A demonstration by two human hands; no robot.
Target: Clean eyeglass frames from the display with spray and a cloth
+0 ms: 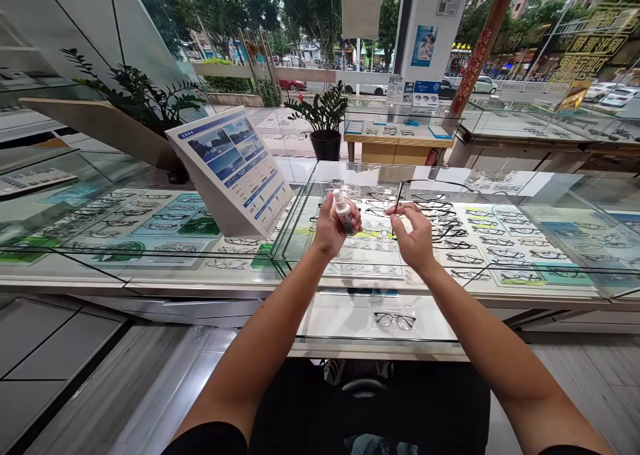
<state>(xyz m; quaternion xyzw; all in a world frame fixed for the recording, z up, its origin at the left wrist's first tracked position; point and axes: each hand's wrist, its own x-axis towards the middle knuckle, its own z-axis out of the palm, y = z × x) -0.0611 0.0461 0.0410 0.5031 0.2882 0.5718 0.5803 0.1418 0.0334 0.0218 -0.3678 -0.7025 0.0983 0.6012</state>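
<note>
My left hand point(331, 227) is wrapped round a small white spray bottle point(342, 208), which stands nearly upright with its nozzle at the top. To its right, my right hand point(413, 234) pinches a pair of eyeglasses point(399, 196) between thumb and fingers. They are dark-framed and seen almost edge-on, with a thin temple reaching off to the right. The bottle and the eyeglasses are apart, both above the glass display case point(350, 288). Part of the bottle's label is hidden by my fingers.
Rows of eyeglasses point(453, 244) lie inside the case. One more pair point(395, 320) lies in a clear wrapper on the lower drawer or shelf. A folded display card point(235, 175) stands on the left, with a potted plant point(326, 145) behind the counter. Glass edges run across the counter.
</note>
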